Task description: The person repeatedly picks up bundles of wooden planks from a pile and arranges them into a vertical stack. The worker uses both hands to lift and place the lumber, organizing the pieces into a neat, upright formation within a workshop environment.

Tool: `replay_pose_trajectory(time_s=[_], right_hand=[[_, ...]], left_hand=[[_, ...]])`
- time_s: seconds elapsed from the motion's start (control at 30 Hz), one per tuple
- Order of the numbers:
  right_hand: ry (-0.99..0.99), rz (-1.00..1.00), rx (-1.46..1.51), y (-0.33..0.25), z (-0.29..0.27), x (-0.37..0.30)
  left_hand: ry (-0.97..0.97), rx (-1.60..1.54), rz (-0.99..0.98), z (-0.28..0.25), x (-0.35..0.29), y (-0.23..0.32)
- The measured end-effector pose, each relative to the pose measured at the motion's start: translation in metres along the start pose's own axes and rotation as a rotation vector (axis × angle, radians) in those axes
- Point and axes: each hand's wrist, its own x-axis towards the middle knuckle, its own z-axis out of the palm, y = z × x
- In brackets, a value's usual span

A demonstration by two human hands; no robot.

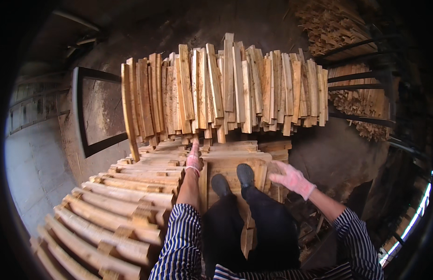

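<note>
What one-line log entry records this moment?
left hand: at near edge of wooden strip row, contact unclear | right hand: open, nothing visibly held | boots: on wooden board | stacked wooden pieces: at left

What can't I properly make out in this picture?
All in the head view:
- Left hand: too small to tell whether it touches the upright sticks.
- Right hand: its fingertips are blurred.
- Right woodpile: partly hidden by dark bars.
- Lower-left boards: some cut off by the bottom edge.

Timber workshop: long rows of wooden slats (230, 88), more wood (366, 103) beside dark bars (356, 87).
</note>
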Motion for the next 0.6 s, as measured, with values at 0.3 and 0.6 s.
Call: replay_pose_trajectory(time_s=[0.3,0.6], right_hand=[[0.030,0.099,-0.241,0.067,0.058,0.376],[0.172,0.269,-0.285,0.080,0.125,0.491]], left_hand=[[-0.092,-0.128,-0.029,-0.002,0.275,-0.018],[-0.262,-0.418,0.059,0.034,0.279,-0.042]])
